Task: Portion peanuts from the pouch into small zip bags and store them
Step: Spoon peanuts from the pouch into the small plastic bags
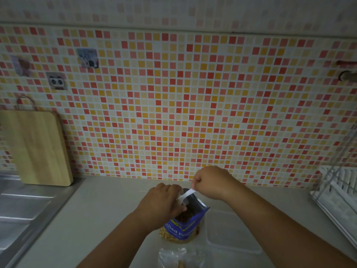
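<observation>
**Spoon in the peanut pouch**

The left hand (164, 202) grips the open mouth of the blue pouch (185, 223), standing at six o'clock on the counter (100, 219). The right hand (210, 180), fist closed, holds a white spoon (186, 194) dipping inside. Zip bags (179, 257) lie just below

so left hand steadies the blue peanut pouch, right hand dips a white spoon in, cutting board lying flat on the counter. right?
Not quite. In the head view the cutting board stands leaning against the tiled wall, not flat. The rest holds: left hand on the pouch, right hand holding the white spoon.
</observation>
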